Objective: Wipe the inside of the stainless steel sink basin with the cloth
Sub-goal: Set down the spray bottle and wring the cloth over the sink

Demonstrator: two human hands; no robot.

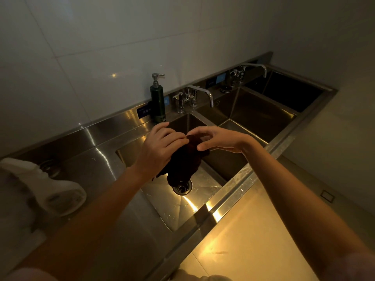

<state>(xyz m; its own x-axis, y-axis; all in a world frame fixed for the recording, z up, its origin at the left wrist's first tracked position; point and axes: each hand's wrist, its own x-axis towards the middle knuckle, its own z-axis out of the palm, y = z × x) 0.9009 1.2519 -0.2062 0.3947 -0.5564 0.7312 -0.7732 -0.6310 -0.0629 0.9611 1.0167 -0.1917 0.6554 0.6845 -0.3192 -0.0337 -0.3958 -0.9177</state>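
A dark cloth hangs bunched above the nearest stainless steel sink basin, just over its round drain. My left hand grips the cloth's upper part with curled fingers. My right hand is beside it, fingertips pinching the cloth's top edge, thumb stretched out below. Both hands are held in the air over the basin, not touching the steel. Water drops speckle the basin floor.
A dark pump bottle stands on the rim behind the basin, next to a chrome tap. Two more basins follow to the right, with a second tap. A white object lies on the counter at left.
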